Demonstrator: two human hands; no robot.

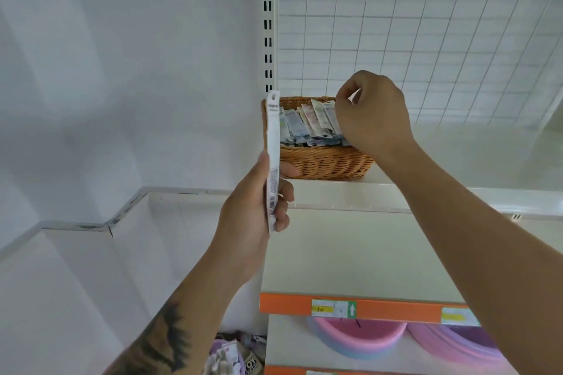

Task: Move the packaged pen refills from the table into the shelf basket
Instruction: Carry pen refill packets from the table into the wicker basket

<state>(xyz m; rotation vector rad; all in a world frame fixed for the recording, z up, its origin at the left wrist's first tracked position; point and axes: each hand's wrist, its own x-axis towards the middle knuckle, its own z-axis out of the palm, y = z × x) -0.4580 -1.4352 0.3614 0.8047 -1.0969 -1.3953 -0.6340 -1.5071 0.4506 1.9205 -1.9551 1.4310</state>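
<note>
A brown wicker basket (323, 163) stands on the upper white shelf, holding several packaged pen refills (307, 126) that stand leaning in a row. My left hand (257, 207) grips the lower end of one long white refill pack (273, 137), held upright just in front of the basket's left side. My right hand (373, 114) is over the basket's right part, and its fingertips pinch the top of a refill pack (329, 113) standing in the row.
A white wire grid panel (426, 24) backs the shelf. A slotted upright post (268, 21) rises left of the basket. The shelf below has an orange price rail (396, 309) with pink and purple plastic basins (359, 341) under it. Loose goods (237, 356) lie at bottom centre.
</note>
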